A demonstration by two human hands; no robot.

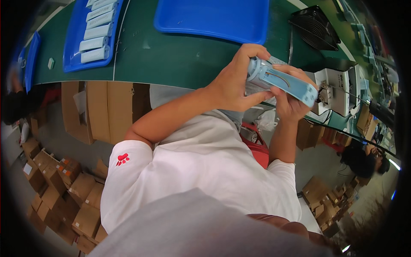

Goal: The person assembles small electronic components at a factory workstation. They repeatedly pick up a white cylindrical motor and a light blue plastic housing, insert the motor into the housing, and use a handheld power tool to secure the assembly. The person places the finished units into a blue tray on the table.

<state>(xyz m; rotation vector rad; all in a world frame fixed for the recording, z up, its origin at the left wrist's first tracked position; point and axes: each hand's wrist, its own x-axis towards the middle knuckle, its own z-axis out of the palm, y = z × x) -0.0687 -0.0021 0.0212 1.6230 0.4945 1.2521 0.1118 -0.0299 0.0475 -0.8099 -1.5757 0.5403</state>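
Above the near edge of the green bench, both hands hold a light blue plastic device housing. It is long and tilted, with a rounded left end and thin coloured wires showing along its exposed inside. My left hand grips the rounded end, fingers over the top and thumb below. My right hand is closed around the right part, its thumb near the wires and its fingers partly behind the housing. The underside and whatever the fingers cover stay hidden.
Behind my hands lies a blue tray; another blue tray at left carries several pale blue casings. On the right stand a black fan and a white machine. Cardboard boxes fill the floor. A person is at far right.
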